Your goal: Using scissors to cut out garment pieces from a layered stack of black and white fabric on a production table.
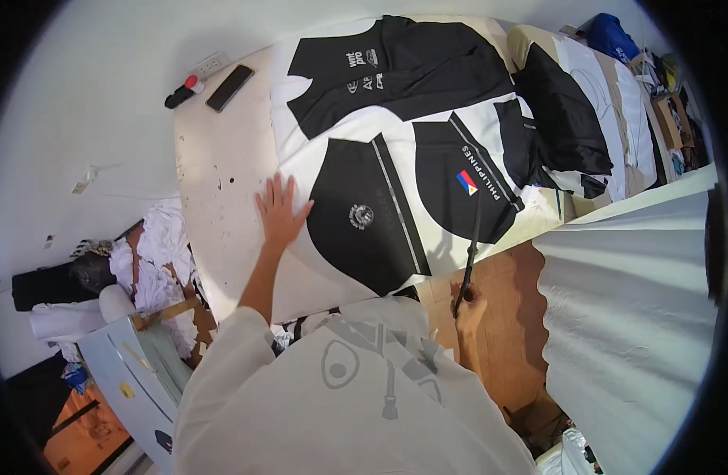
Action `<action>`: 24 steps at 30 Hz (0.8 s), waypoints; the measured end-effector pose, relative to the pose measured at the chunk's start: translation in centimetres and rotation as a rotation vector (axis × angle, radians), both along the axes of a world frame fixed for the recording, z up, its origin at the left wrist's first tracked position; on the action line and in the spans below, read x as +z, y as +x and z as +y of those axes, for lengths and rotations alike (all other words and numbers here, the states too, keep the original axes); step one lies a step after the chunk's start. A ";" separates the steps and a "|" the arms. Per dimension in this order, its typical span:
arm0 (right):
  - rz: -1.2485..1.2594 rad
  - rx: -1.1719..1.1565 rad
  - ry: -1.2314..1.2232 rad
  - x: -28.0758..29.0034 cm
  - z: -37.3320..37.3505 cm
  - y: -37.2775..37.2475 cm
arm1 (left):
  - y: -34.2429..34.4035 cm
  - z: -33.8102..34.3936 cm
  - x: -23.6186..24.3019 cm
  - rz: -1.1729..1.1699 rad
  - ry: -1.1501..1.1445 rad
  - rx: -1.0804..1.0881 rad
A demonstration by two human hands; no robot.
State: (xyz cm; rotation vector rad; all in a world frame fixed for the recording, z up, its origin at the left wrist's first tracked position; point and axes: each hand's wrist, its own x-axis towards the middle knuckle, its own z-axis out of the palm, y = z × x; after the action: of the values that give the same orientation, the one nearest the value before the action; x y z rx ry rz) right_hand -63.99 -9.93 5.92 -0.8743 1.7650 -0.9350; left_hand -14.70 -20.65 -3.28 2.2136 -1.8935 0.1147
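My left hand lies flat with fingers spread on the white cloth at the table's left, its thumb close to a black cut fabric panel with a round emblem and a striped edge band. My right hand, low at the table's front edge, grips what look like black scissors, seen edge-on. Their thin end points away over a second black panel with a small flag print and white lettering. Beyond lies a larger black garment piece with white prints, spread on white material.
A phone and a red-capped item sit at the far left, near a wall outlet. Black fabric is heaped on the right. A white curtain hangs at right; white cloth is piled at left.
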 end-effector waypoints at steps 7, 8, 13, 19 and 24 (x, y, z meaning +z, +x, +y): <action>-0.221 0.109 0.192 2.3 9.6 -3.2 | 1.3 0.3 -0.8 0.036 -0.099 -0.017; -0.211 0.078 0.201 2.3 11.8 -3.5 | -1.0 1.4 0.2 0.051 -0.087 -0.044; -0.179 0.176 0.387 3.1 19.8 -4.3 | -8.0 10.7 2.1 0.153 0.075 -0.226; -0.156 0.109 0.395 2.7 20.9 -4.5 | -6.1 11.3 0.7 0.093 0.127 -0.207; -0.101 0.149 0.371 2.8 19.0 -5.8 | -4.2 10.3 0.8 0.063 0.100 -0.229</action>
State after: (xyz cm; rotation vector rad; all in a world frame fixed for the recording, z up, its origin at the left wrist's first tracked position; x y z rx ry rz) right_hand -69.74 9.07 8.72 -0.6938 1.6889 -0.5218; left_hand -18.95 -10.39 -2.52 2.0151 -2.1427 -0.0891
